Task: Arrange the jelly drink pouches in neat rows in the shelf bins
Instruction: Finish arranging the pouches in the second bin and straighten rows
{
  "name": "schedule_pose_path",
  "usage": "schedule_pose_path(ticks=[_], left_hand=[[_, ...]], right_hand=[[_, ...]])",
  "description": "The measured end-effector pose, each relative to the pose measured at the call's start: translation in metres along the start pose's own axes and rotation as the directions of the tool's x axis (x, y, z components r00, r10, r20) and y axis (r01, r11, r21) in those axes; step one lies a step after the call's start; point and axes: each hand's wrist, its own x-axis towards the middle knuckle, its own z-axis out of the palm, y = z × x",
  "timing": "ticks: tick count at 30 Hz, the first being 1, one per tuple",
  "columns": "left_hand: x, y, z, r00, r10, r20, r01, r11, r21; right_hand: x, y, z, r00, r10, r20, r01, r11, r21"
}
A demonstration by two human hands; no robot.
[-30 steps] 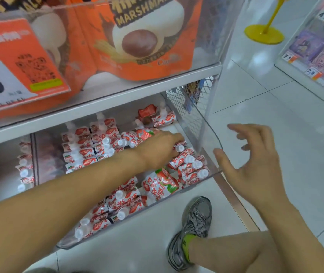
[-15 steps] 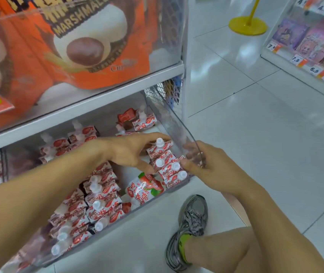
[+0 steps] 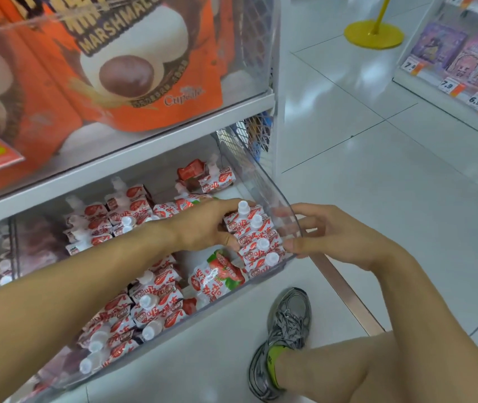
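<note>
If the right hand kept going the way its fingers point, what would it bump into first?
The right hand points leftward, its fingers already at the clear bin wall. Past that wall sits the row of pouches the left hand is holding. Depth is hard to judge.

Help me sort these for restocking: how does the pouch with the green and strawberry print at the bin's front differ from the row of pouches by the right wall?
The strawberry pouch lies flat and askew, face up; the row by the right wall stands packed, white caps up. The strawberry pouch lies untouched; the left hand grips the row. Both are red-and-white.
</note>
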Motion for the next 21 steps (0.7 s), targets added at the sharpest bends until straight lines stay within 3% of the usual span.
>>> schedule_pose_path(ticks=[5,7,10,12,16,21], left_hand=[[-0.014,0.020,-0.013,0.997,-0.072,0.029,0.064,0.975,0.211],[-0.026,0.024,-0.019,0.994,-0.084,-0.063,0.098,0.959,0.267],[-0.048,0.023,-0.021,0.964,0.048,-0.262,0.074,0.897,0.436],[-0.057,0.022,-0.016,0.978,0.073,-0.197,0.017,0.907,0.421],[-0.050,0.011,0.008,0.989,-0.004,0.149,-0.056,0.918,0.392],[-0.043,0.002,0.013,0.990,-0.030,0.137,-0.023,0.928,0.371]], right_hand=[[-0.002,0.004,0.003,1.000,-0.001,-0.019,0.000,0.999,-0.038],[-0.002,0.005,0.004,0.999,0.003,-0.032,-0.005,0.998,-0.064],[-0.001,0.005,0.005,0.999,0.011,-0.046,-0.015,0.995,-0.095],[0.000,0.003,0.006,0.999,0.016,-0.044,-0.021,0.992,-0.121],[0.001,0.001,0.009,0.998,0.016,-0.063,-0.026,0.985,-0.168],[-0.006,0.000,0.013,0.998,0.028,-0.054,-0.034,0.992,-0.118]])
